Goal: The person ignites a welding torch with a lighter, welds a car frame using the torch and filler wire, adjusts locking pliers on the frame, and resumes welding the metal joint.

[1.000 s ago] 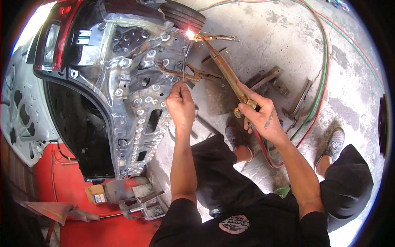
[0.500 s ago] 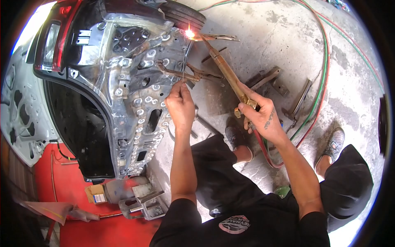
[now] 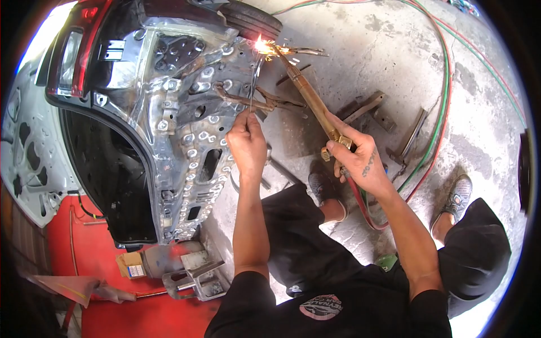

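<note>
My right hand point(image 3: 355, 158) is wrapped round the brass handle of a gas torch point(image 3: 310, 96). The torch points up and left, and its tip is by a bright flame with flying sparks point(image 3: 264, 46) at the edge of the metal car panel point(image 3: 186, 112). Pinched in my left hand point(image 3: 247, 138) is a thin metal rod point(image 3: 252, 93) that runs up toward the flame. Locking pliers point(image 3: 307, 51) stick out to the right of the glow. Another rusty clamp point(image 3: 242, 100) grips the panel's edge just above my left hand.
A tyre point(image 3: 251, 21) lies above the flame. Red and green hoses point(image 3: 445, 90) curve over the concrete floor at the right. Metal scraps point(image 3: 366, 110) lie beyond the torch. At the lower left are a red surface point(image 3: 124, 315), a cardboard box point(image 3: 131, 265) and a metal bracket point(image 3: 205, 276).
Sparks now spray to the right from the flame, where before there was mainly a compact glow. Both hands and the torch hold almost the same position.
</note>
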A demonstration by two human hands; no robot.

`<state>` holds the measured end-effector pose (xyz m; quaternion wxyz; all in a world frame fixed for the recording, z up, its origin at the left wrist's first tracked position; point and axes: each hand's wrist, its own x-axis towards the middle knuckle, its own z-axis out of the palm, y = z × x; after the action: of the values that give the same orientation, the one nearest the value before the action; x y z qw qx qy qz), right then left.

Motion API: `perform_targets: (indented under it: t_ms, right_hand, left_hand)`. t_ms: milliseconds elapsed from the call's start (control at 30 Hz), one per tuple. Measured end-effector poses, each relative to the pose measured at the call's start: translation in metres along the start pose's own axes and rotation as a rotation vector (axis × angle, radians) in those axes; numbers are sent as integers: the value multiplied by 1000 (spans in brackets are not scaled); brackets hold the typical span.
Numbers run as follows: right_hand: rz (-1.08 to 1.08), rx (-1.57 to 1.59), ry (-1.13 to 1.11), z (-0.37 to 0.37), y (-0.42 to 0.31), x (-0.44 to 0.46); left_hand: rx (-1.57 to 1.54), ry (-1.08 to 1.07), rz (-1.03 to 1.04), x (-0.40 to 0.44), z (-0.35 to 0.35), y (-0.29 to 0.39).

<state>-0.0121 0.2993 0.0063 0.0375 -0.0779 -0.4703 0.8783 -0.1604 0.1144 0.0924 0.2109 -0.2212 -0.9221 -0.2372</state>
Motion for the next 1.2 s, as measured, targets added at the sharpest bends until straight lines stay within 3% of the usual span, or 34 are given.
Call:
perform_targets:
  t_ms: [1200]
  right_hand:
    - [8,-14,16,2,0,-1]
  left_hand:
    - [1,-29,-41,5,0,7]
